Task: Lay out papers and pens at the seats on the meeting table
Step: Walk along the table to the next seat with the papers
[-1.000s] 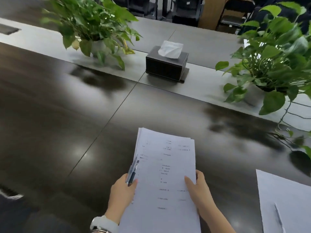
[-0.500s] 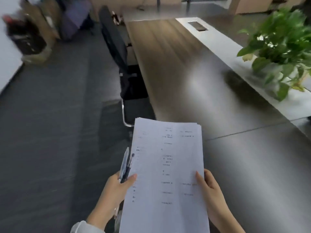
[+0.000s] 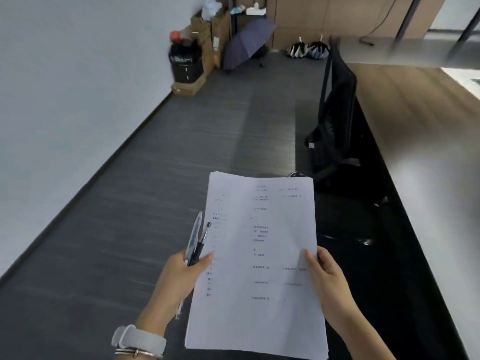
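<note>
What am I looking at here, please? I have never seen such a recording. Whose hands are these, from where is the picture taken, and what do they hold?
There is no machine here. A person wears a wide-angle camera on the head, and it looks forward and down, so you see that person's own two hands from above.

The left hand, with a pale watch band on the wrist, holds the left edge of a stack of papers and also some pens; at least two show. The right hand holds the right edge of the same stack. The print on the top sheet is too blurred to read.

The papers are held in the air over the grey floor, not lying on anything. To the right runs the long meeting table, with a black chair pushed against it. The part of the table seen here bears no papers or pens. Far back, by the wall, stand boxes and a purple umbrella.
</note>
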Tool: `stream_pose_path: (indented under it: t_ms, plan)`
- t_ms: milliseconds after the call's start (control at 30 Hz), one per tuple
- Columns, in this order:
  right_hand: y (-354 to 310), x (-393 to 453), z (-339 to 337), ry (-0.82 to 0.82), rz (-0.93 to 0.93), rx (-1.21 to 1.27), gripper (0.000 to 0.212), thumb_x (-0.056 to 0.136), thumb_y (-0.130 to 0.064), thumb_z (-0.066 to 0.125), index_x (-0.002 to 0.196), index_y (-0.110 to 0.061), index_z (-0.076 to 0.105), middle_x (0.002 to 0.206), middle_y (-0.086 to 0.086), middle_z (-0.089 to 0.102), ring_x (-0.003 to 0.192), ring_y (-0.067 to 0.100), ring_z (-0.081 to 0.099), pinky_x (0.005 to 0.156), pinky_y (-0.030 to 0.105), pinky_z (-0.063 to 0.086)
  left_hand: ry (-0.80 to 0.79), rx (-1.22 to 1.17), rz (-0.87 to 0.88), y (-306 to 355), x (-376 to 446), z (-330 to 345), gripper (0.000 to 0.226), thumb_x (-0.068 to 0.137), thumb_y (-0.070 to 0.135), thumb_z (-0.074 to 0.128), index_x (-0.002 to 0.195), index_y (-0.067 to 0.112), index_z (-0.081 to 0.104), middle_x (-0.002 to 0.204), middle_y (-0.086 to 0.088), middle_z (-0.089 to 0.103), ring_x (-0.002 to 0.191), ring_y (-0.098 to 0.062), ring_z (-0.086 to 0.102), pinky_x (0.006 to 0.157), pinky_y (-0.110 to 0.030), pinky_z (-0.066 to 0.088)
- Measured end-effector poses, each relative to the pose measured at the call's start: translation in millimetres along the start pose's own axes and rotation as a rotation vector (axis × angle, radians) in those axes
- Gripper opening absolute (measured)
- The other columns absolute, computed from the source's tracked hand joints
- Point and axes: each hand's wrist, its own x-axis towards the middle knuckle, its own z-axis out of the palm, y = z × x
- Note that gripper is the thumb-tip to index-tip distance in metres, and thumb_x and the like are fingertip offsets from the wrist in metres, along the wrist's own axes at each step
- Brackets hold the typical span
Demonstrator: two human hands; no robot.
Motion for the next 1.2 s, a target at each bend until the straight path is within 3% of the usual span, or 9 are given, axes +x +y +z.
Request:
stream_pose_path:
  t_ms: [133,233,300,400,600,800,967,1100,1200]
  plan:
    - [-24.0,67.7,42.0,-0.016,0.010,-0.011,0.017,0.094,-0.030,0.048,0.101,-0.021,0.060,0.093,0.002,0.069,0.084,0.022,0.067,0.071,0.036,0.056,0.017,-0.057,-0.036,29.9,63.7,-20.9,0.009,0.097,0.025,0.070,0.092,0.017,0.071,0.079,0.004,0.072,0.075,-0.019,0.066,0.077,-0.037,0.053]
    - [-41.4,132.6,67.4,-0.018,-0.012,-0.046,0.016,0.094,-0.029,0.047,0.099,-0.021,0.060,0.090,0.000,0.070,0.080,0.017,0.068,0.063,0.030,0.054,0.049,-0.051,-0.044,54.4,128.6,-23.4,0.014,0.098,0.022,0.069,0.105,0.010,0.070,0.059,0.012,0.062,0.055,-0.006,0.048,0.100,-0.048,0.055]
    - [-56.8,187.0,83.2,-0.016,-0.030,-0.076,0.016,0.094,-0.028,0.048,0.095,-0.018,0.060,0.090,0.006,0.068,0.077,0.019,0.065,0.065,0.034,0.055,0.061,-0.065,-0.044,76.9,179.6,-21.8,0.006,0.098,0.019,0.068,0.096,0.013,0.069,0.053,0.018,0.063,0.053,-0.005,0.049,0.086,-0.043,0.059]
    - [-88.5,277.0,105.1,-0.008,-0.052,-0.083,0.015,0.094,-0.026,0.049,0.095,-0.015,0.060,0.087,0.008,0.066,0.074,0.019,0.064,0.060,0.028,0.054,0.053,-0.100,-0.037,125.1,260.8,-19.6,0.004,0.098,0.018,0.068,0.101,0.016,0.068,0.084,0.005,0.072,0.072,-0.010,0.064,0.068,-0.027,0.051]
    - [-176.4,441.4,138.3,0.000,-0.047,-0.042,0.015,0.093,-0.027,0.050,0.098,-0.017,0.060,0.090,0.004,0.069,0.081,0.021,0.067,0.069,0.033,0.056,0.020,-0.054,-0.031,257.8,403.7,-17.6,0.008,0.099,0.019,0.066,0.103,0.013,0.068,0.075,0.003,0.066,0.102,-0.018,0.064,0.107,-0.052,0.051]
    - [-250.1,589.5,167.6,0.055,-0.023,-0.007,0.016,0.093,-0.024,0.050,0.101,-0.017,0.061,0.092,0.003,0.071,0.083,0.020,0.069,0.071,0.034,0.057,-0.033,-0.035,-0.039,360.3,550.9,-10.6,0.005,0.098,0.019,0.067,0.095,0.015,0.069,0.092,-0.003,0.075,0.081,-0.021,0.070,0.098,-0.052,0.055]
    - [-286.1,720.1,192.2,0.146,-0.008,-0.001,0.015,0.094,-0.026,0.049,0.102,-0.019,0.060,0.089,0.002,0.069,0.079,0.018,0.068,0.059,0.025,0.053,-0.098,-0.007,-0.035,430.8,686.9,7.0,0.017,0.098,0.019,0.067,0.109,0.007,0.070,0.098,-0.009,0.074,0.101,-0.026,0.070,0.109,-0.056,0.049]
    - [-324.5,827.3,212.0,0.256,0.022,0.042,0.019,0.093,-0.028,0.050,0.106,-0.019,0.060,0.092,0.001,0.069,0.078,0.016,0.069,0.056,0.024,0.054,-0.210,0.019,0.033,504.9,810.2,20.1,0.009,0.098,0.017,0.067,0.090,0.019,0.067,0.092,-0.005,0.074,0.071,-0.016,0.065,0.079,-0.039,0.055]
    - [-367.4,894.4,217.2,0.340,0.031,0.067,0.017,0.093,-0.029,0.050,0.103,-0.020,0.062,0.092,0.001,0.069,0.083,0.020,0.068,0.068,0.034,0.056,-0.277,0.076,0.078,572.0,887.8,35.9,0.011,0.098,0.019,0.068,0.087,0.021,0.066,0.089,-0.001,0.073,0.076,-0.015,0.066,0.065,-0.027,0.050]
